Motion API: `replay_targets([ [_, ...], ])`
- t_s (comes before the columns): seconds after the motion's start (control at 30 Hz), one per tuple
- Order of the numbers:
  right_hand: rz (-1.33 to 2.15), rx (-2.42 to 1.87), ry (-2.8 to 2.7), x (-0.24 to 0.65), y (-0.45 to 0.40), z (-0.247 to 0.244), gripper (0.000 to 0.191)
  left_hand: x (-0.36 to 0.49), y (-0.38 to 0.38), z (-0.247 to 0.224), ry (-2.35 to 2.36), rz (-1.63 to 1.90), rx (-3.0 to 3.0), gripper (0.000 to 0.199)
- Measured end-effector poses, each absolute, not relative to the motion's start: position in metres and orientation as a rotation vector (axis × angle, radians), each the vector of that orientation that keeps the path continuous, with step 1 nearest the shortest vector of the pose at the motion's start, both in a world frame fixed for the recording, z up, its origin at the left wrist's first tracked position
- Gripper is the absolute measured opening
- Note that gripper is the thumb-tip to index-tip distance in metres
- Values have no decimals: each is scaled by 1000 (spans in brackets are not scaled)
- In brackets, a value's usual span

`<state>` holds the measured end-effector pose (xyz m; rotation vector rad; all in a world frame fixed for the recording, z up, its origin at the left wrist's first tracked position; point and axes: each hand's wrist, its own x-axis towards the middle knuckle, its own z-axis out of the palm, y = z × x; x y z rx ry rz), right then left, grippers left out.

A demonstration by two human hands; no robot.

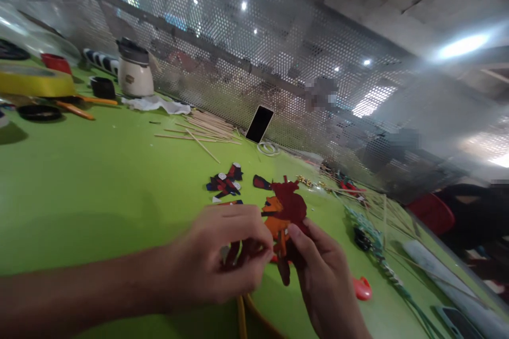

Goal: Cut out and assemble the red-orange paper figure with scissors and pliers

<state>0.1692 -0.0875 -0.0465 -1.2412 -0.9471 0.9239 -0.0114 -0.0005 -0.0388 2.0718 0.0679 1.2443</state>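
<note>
My right hand (324,270) grips a flat cut-out figure (292,206) in dark red and orange, with the thumb pressed on its lower front. My left hand (234,249) is beside it, thumb and fingers pinched together close to the figure's left edge. What sits in that pinch, if anything, is too small to tell. Beyond my hands, several dark blue and red cut-out pieces (225,183) with white round spots lie on the green table (99,185). Another dark piece (261,182) is just left of the figure's top.
Thin wooden sticks (207,128) lie behind, near a propped phone (260,124) and a white ring-shaped coil (268,148). Back left are a pale jar (135,70) and yellow tape (35,80). A red object (362,288) and green cord (392,275) lie right. Perforated metal mesh (222,58) borders the table.
</note>
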Motion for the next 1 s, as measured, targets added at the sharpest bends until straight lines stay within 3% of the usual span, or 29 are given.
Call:
replay_targets([
  [0.23,795,-1254,-927,172,-86,-46,34,-15,14,-37,-11,532,1133,7],
  [0.47,757,-1270,-919,174,-83,-43,38,-17,20,-31,-233,475,993,6],
  [0.73,762,-1304,-917,175,-86,-43,42,-18,17,-26,-184,427,1010,3],
  [0.83,773,-1257,-880,173,-87,-40,41,-16,14,-29,84,520,1354,13],
  [1.0,754,-1245,-917,173,-92,-42,37,-9,9,-51,173,1261,2104,7],
])
